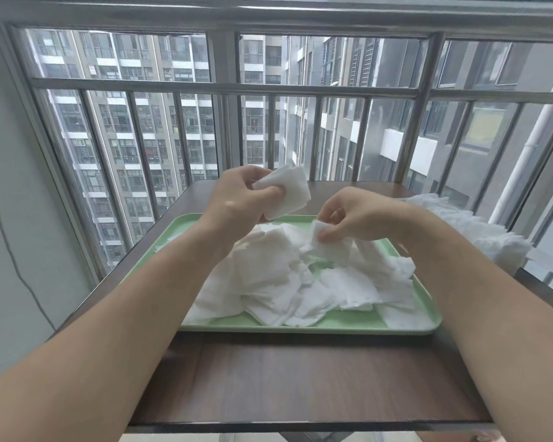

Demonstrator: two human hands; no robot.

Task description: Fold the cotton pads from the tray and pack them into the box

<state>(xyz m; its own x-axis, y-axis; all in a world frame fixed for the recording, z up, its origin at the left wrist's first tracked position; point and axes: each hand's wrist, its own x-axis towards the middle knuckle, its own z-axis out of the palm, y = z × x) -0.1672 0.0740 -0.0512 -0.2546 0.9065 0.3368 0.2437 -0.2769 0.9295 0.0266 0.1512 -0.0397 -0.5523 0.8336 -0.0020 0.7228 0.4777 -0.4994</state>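
Head view: 1 folded cotton pad (286,193) is gripped in the closed left hand (243,199), raised over the far edge of the green tray (300,327). Just right, 1 pad corner (324,240) is pinched by the right hand (355,215), directly below its fingertips, atop the loose heap (288,282), too overlapped to be counted. No box can be identified; 1 white stack (479,231) is seen by the table's right edge.

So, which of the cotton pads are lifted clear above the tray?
The small stack pinched in the left hand, white pads held up before the window railing. The right hand pinches one low, still at the pile.
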